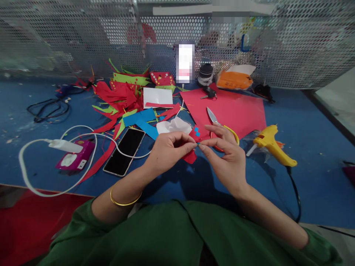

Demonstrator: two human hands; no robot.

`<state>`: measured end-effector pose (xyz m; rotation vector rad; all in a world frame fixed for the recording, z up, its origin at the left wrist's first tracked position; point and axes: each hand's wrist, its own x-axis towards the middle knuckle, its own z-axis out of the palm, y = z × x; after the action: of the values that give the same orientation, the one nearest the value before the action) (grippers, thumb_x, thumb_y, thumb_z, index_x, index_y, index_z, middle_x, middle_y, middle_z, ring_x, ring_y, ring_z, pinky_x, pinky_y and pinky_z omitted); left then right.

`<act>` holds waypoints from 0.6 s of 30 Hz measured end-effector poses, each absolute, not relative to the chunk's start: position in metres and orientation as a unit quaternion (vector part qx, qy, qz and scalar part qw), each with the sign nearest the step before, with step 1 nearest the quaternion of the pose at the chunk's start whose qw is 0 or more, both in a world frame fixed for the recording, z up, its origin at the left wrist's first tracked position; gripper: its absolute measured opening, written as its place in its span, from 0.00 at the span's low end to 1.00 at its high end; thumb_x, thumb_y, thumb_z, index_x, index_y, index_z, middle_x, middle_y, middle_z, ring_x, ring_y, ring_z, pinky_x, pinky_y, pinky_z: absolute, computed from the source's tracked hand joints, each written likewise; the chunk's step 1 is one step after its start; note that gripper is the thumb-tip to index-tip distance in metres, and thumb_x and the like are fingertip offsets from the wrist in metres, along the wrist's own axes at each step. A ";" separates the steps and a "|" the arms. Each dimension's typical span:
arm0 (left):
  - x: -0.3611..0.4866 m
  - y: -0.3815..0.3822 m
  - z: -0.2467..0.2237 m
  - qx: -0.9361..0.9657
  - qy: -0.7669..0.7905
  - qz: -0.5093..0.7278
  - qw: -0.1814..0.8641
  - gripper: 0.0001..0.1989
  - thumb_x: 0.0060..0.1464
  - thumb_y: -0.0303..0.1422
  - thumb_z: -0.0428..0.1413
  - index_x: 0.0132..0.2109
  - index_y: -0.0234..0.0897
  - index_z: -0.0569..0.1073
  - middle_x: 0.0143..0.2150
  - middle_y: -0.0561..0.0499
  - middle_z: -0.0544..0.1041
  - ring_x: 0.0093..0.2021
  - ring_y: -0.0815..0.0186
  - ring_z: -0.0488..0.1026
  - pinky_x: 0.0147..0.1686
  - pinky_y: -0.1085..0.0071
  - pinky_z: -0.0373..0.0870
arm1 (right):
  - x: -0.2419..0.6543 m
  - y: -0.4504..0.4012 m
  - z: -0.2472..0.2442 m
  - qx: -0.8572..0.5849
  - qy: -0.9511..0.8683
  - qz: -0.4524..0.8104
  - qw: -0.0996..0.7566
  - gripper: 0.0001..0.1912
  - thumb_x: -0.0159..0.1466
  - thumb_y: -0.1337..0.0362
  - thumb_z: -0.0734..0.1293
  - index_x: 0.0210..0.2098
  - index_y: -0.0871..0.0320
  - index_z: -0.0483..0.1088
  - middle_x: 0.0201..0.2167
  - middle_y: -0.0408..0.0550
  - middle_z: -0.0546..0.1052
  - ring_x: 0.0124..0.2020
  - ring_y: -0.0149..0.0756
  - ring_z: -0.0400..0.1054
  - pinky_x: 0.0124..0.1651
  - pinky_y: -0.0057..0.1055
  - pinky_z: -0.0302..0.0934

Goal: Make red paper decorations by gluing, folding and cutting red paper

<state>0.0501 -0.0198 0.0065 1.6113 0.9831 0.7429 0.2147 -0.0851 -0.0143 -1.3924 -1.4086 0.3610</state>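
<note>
The left hand (172,151) is pinching a small red paper-like piece bearing blue diamond-shaped patches (190,157), and the right hand (226,159) is meeting it fingertip to fingertip, thumb and forefinger clamped on what is looking like a tiny blue chip (198,144). The red piece is sitting between the hands, inward from the middle of the worktop's near edge; whether its lower tip is touching down is not showing clearly.

It is probably weighing almost nothing, bending easily and risking a crease under hard pressure. Its plain margin, clear of the patches, is seeming the best place for holding; the chip is likely needing only fingertips at its rim.

Just beyond the fingers, a crumpled white sheet (173,126) is lying. Silver-bladed scissors with yellow and red handles (212,115) are resting partly on a large flat red sheet (235,107). A black-screened phone (124,151) is lying left of centre, while a yellow glue gun (267,136) is resting toward the right edge. A purple power box (74,159) is sitting near the near left corner of the scuffed blue worktop (318,147). A perforated metal screen (163,31) is standing along the far edge, blurring the room behind.
</note>
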 end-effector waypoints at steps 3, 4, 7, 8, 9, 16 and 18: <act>0.050 -0.020 0.006 0.681 0.410 0.312 0.521 0.08 0.54 0.36 0.62 0.34 0.35 0.80 0.28 0.50 0.81 0.26 0.69 0.74 0.27 0.74 0.69 | 0.215 -0.086 -0.013 -0.581 -0.593 0.149 0.537 0.04 0.62 0.64 0.71 0.32 0.49 0.78 0.53 0.48 0.78 0.61 0.45 0.67 0.66 0.53 0.56; 0.050 -0.020 0.007 0.682 0.410 0.313 0.519 0.09 0.54 0.36 0.62 0.35 0.35 0.80 0.28 0.50 0.81 0.26 0.69 0.74 0.27 0.74 0.69 | 0.215 -0.086 -0.012 -0.581 -0.592 0.148 0.539 0.03 0.62 0.64 0.71 0.33 0.49 0.78 0.53 0.48 0.78 0.61 0.44 0.67 0.65 0.53 0.57; 0.049 -0.020 0.007 0.682 0.408 0.317 0.517 0.09 0.54 0.37 0.62 0.35 0.34 0.79 0.29 0.49 0.81 0.27 0.69 0.74 0.28 0.74 0.69 | 0.216 -0.087 -0.010 -0.587 -0.583 0.146 0.543 0.03 0.63 0.64 0.71 0.36 0.49 0.78 0.53 0.49 0.78 0.61 0.44 0.67 0.65 0.51 0.58; 0.049 -0.020 0.007 0.683 0.407 0.319 0.517 0.09 0.54 0.37 0.62 0.35 0.34 0.79 0.29 0.49 0.81 0.27 0.69 0.74 0.28 0.74 0.69 | 0.217 -0.087 -0.010 -0.590 -0.580 0.147 0.543 0.03 0.63 0.64 0.71 0.36 0.49 0.78 0.52 0.50 0.78 0.61 0.44 0.67 0.65 0.51 0.58; 0.049 -0.021 0.007 0.683 0.406 0.319 0.516 0.09 0.55 0.37 0.62 0.35 0.34 0.79 0.29 0.49 0.81 0.27 0.69 0.74 0.28 0.74 0.69 | 0.217 -0.087 -0.009 -0.592 -0.578 0.150 0.541 0.02 0.63 0.64 0.71 0.35 0.50 0.78 0.52 0.50 0.78 0.61 0.44 0.67 0.65 0.51 0.57; 0.049 -0.022 0.008 0.681 0.399 0.315 0.526 0.09 0.54 0.37 0.63 0.34 0.35 0.79 0.26 0.51 0.80 0.26 0.69 0.74 0.27 0.74 0.70 | 0.215 -0.086 -0.010 -0.589 -0.587 0.166 0.529 0.03 0.62 0.65 0.71 0.31 0.51 0.76 0.52 0.48 0.78 0.60 0.45 0.68 0.64 0.52 0.57; 0.049 -0.022 0.007 0.678 0.400 0.312 0.532 0.10 0.54 0.38 0.63 0.34 0.35 0.79 0.26 0.51 0.80 0.26 0.68 0.74 0.27 0.73 0.70 | 0.216 -0.086 -0.008 -0.588 -0.589 0.170 0.528 0.04 0.63 0.64 0.70 0.31 0.51 0.75 0.52 0.48 0.78 0.60 0.45 0.68 0.64 0.51 0.57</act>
<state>0.0488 -0.0217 0.0070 1.6172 0.9550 0.7453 0.2158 -0.0860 -0.0085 -1.4044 -1.4079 0.4054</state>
